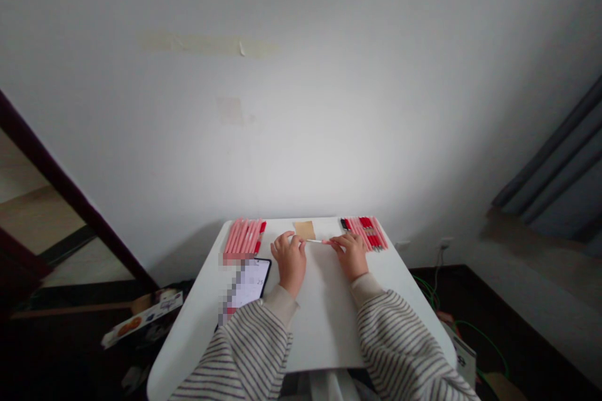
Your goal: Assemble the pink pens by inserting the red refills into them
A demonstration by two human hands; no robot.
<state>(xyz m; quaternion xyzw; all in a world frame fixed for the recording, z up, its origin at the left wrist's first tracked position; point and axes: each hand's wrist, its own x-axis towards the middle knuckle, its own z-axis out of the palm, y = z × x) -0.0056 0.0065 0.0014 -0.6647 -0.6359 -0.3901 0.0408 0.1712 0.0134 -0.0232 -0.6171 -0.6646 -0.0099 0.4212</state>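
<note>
A slim white pen refill spans the gap between my two hands above the table. My left hand is closed, its thumb and fingers pinching the refill's left end. At the other end, my right hand pinches a pink pen barrel that meets the white refill. How far the refill sits inside the barrel is hidden by my fingers. Just behind the refill lies a small tan square of paper.
Pink pen barrels lie in a row at the table's back left, with red pieces beside them. Several pink, red and black pens lie at the back right. A phone rests left of my forearm. Behind the white table stands a wall.
</note>
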